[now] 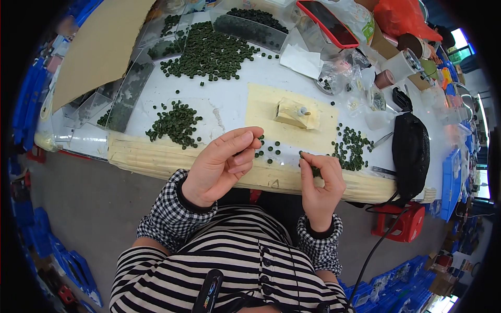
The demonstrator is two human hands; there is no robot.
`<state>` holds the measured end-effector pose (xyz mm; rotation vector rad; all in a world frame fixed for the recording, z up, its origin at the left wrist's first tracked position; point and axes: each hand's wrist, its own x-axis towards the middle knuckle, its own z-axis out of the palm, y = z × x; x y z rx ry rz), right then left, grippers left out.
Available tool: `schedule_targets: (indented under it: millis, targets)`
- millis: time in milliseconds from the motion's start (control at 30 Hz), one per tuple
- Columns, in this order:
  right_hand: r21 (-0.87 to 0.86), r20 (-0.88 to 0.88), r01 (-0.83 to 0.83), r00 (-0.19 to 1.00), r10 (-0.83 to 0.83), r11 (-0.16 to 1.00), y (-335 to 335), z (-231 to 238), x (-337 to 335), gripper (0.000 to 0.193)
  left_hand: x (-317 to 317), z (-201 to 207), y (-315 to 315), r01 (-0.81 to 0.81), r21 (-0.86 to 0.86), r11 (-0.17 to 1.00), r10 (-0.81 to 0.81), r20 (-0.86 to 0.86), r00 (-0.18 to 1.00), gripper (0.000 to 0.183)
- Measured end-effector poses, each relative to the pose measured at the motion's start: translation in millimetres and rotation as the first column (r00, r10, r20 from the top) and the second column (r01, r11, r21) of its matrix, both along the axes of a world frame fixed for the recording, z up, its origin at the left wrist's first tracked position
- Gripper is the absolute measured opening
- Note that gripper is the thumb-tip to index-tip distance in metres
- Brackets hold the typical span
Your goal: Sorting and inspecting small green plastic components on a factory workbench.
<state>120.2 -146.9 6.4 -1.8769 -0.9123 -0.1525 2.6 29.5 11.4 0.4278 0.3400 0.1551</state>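
My left hand (225,160) is raised over the table's near edge, thumb and forefinger pressed together and the other fingers curled. Something small and dark shows at its curled fingers, too hidden to name. Across from it, my right hand (324,183) pinches a small dark green round piece (301,154) between thumb and fingertip. Between the hands, several loose green pieces (277,152) lie on the white tabletop. Beyond them a cream block (293,116) with a small metal peg on top stands on a pale yellow sheet (261,99).
Piles of green pieces lie at left (176,125), far left (209,52) and right (354,148). A clear bin (250,34), a red-cased phone (327,23) and a white tissue (301,61) are at the back. Tweezers (383,139) and a black pouch (410,154) lie right. Cardboard (96,49) leans left.
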Motion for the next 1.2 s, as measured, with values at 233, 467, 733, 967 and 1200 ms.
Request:
schedule_targets:
  millis: [233, 467, 733, 967, 1200]
  targets:
    - [0.228, -0.561, -0.064, 0.807, 0.184, 0.972, -4.5, 0.3, -6.3, 0.010, 4.1, -8.2, -14.3, 0.068, 0.096, 0.993, -0.067, -0.011, 0.998, 0.022]
    - [0.369, -0.689, -0.069, 0.648, 0.323, 0.927, -0.3, 4.6, -11.0, 0.012, 6.3, -8.0, -23.8, 0.102, 0.120, 0.987, -0.099, -0.030, 0.995, 0.019]
    - [0.286, -0.472, -0.116, 0.847, 0.245, 0.951, 4.3, 3.6, -14.5, 0.012, 7.0, -13.1, -28.9, 0.087, 0.236, 0.968, -0.079, -0.045, 0.996, 0.016]
    - [0.215, -0.194, -0.092, 0.972, 0.135, 0.972, 11.7, 10.6, -17.6, 0.015, 6.3, -11.7, -30.2, 0.080, 0.262, 0.962, -0.069, -0.050, 0.996, 0.013]
    - [0.207, -0.026, -0.095, 0.994, 0.103, 0.974, 14.0, 8.5, -16.9, 0.020, 6.9, -9.8, -32.6, 0.094, 0.275, 0.957, -0.073, -0.085, 0.994, 0.014]
